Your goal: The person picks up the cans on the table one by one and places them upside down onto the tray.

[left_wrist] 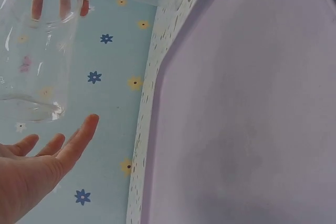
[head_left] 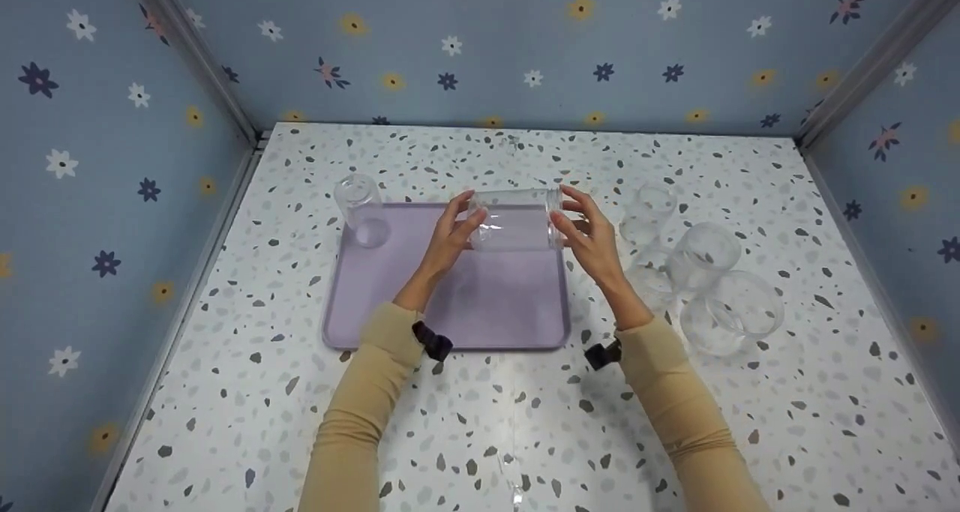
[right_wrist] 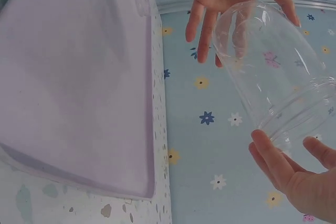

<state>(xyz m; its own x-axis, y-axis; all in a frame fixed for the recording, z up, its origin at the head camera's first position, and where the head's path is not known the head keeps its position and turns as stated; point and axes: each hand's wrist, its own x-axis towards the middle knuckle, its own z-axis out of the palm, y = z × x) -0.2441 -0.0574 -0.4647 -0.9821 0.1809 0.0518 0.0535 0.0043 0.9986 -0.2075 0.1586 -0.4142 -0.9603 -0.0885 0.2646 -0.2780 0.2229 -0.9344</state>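
A clear, see-through jar lies sideways in the air above the far part of a lilac tray. My right hand grips it at the ridged mouth end, fingers and thumb on either side of the rim. Around the base end is my left hand, its fingers spread and fairly straight in the right wrist view. A gap shows between the left fingertips and the jar in the left wrist view; whether that hand touches elsewhere, I cannot tell.
Another clear container stands at the tray's far left corner. Several more, including a tall one and a wide one, stand on the speckled table to the right. Flowered panels enclose the back and sides.
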